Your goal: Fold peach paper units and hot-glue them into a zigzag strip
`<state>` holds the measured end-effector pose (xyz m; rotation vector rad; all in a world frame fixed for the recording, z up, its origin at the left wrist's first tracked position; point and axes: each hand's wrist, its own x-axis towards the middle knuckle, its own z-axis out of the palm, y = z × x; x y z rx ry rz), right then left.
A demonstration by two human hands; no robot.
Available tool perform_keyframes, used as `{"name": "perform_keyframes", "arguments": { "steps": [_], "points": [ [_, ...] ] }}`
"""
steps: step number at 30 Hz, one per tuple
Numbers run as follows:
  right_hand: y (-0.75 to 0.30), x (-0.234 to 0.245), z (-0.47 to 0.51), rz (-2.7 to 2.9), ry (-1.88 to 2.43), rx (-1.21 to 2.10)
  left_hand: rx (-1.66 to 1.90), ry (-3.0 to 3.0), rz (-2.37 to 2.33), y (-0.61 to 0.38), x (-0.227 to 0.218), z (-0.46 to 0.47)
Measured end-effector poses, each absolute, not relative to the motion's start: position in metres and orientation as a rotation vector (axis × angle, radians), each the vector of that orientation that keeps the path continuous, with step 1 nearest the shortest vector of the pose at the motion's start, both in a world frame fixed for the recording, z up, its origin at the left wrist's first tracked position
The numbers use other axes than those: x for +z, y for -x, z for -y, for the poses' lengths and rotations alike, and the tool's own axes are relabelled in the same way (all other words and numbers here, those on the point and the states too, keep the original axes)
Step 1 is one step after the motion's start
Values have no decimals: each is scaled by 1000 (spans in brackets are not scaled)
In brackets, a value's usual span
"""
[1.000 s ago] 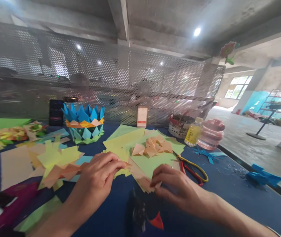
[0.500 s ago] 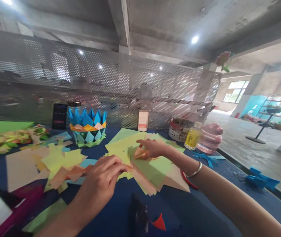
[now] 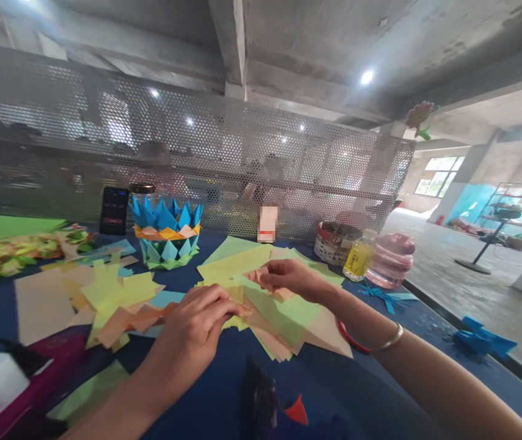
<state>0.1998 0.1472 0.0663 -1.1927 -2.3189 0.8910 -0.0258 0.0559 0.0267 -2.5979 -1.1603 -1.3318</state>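
My left hand (image 3: 194,330) rests on the blue table, fingers pinched on an orange folded paper piece (image 3: 241,310) at the edge of a paper stack (image 3: 288,318) of green and peach sheets. My right hand (image 3: 291,277) reaches over that stack and closes on folded peach paper pieces (image 3: 257,276) lying on top. A bangle sits on my right wrist. To the left, loose yellow, peach and orange folded papers (image 3: 114,299) are scattered.
A blue, orange and green paper crown-shaped bowl (image 3: 167,235) stands at the back, with a dark phone (image 3: 114,211) beside it. A basket (image 3: 333,241), yellow bottle (image 3: 357,256) and pink jar (image 3: 390,260) stand at right. Red scissors (image 3: 350,339) lie under my forearm. A perforated metal screen (image 3: 187,165) runs behind.
My right hand has left the near edge of the stack and reached forward onto the folded peach pieces, closing on them. My left hand has stayed put.
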Motion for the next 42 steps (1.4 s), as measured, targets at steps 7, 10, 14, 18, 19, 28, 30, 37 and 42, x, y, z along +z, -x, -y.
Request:
{"name": "perform_keyframes", "arguments": {
  "steps": [7, 10, 14, 18, 19, 28, 30, 37, 42],
  "points": [
    [-216, 59, -92, 1974, 1106, 1163, -1315, 2723, 1358, 26, 22, -59],
    [-219, 55, -76, 1872, 1123, 1173, -1315, 2785, 1409, 26, 19, -60],
    [-219, 47, -68, 1805, 1170, 1151, -1293, 2872, 1420, 24, 17, -60],
    [-217, 39, -69, 1800, 1154, 1155, -1294, 2884, 1426, 22, 17, -57],
    [-216, 38, -69, 1801, 1148, 1146, -1300, 2885, 1430, 21, 18, -56],
    [-212, 37, -65, 1860, 1114, 988, -1354, 2858, 1413, 20, 22, -53],
    [-211, 37, -64, 1874, 1111, 937, -1350, 2851, 1395, 21, 21, -53],
    [-205, 36, -54, 1937, 1131, 744, -1269, 2881, 1463, 19, 21, -51],
    [-202, 38, -50, 1970, 1153, 623, -1273, 2893, 1480, 17, 21, -49]
  ]
}}
